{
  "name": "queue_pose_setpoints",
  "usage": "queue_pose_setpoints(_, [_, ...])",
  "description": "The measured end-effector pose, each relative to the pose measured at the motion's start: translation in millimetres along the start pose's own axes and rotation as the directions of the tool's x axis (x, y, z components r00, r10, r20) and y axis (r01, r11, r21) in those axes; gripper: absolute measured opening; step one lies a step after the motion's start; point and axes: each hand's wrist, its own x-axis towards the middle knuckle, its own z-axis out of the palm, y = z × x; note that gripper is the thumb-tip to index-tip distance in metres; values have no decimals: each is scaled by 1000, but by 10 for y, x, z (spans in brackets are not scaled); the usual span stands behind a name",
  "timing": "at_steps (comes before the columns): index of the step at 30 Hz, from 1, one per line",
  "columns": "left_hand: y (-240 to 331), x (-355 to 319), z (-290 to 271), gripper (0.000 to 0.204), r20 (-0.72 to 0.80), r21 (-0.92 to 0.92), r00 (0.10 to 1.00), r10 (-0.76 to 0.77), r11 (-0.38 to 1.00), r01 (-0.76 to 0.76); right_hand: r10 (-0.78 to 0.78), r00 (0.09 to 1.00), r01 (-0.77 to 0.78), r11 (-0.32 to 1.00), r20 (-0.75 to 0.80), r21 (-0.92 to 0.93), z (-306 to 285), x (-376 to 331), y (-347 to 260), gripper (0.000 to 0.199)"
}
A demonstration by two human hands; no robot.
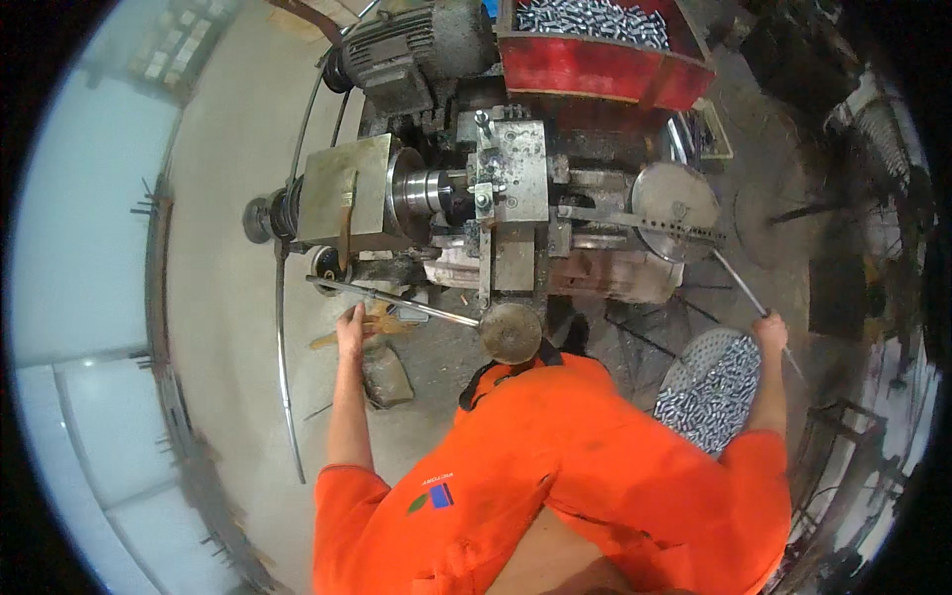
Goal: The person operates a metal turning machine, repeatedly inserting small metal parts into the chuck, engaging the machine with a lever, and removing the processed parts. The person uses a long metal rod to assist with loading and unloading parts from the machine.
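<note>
Before me stands a small metal lathe-like machine with a grey headstock block point(347, 188), a shiny round chuck point(421, 191) and a steel tool block point(521, 169). At the right, my right hand point(770, 332) is wrapped round a thin metal lever rod point(739, 276), which slants down from beside a round metal plate point(677, 203). My left hand point(351, 330) is on the left, just below a long metal handle point(397, 298). Its fingers look pinched together; what they hold, if anything, is too small to tell. The handle ends near a round dark disc point(511, 333).
Beyond the machine, a red bin point(605, 71) holds many small metal cylinders, next to an electric motor point(412, 50). A perforated tray point(706, 347) of similar cylinders sits below my right arm. A long thin rod point(285, 377) stands out over the floor at left.
</note>
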Motion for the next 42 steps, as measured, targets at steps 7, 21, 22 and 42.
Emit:
queue_pose_setpoints(7, [137,118,569,41,-95,-243,993,-67,969,42,-56,996,59,997,-66,39,300,-979,-100,32])
queue_pose_setpoints(21, [-14,243,723,36,-262,-189,961,90,971,-143,-18,1000,17,607,-8,795,688,-2209,-851,22])
queue_pose_setpoints(22, [-5,254,687,37,-246,-186,966,79,974,-127,-65,998,51,582,-16,811,727,-2185,-823,21])
queue_pose_setpoints(42, [176,-179,463,39,199,58,978,-69,997,59,14,962,-55,989,-274,-140,-404,747,-259,53])
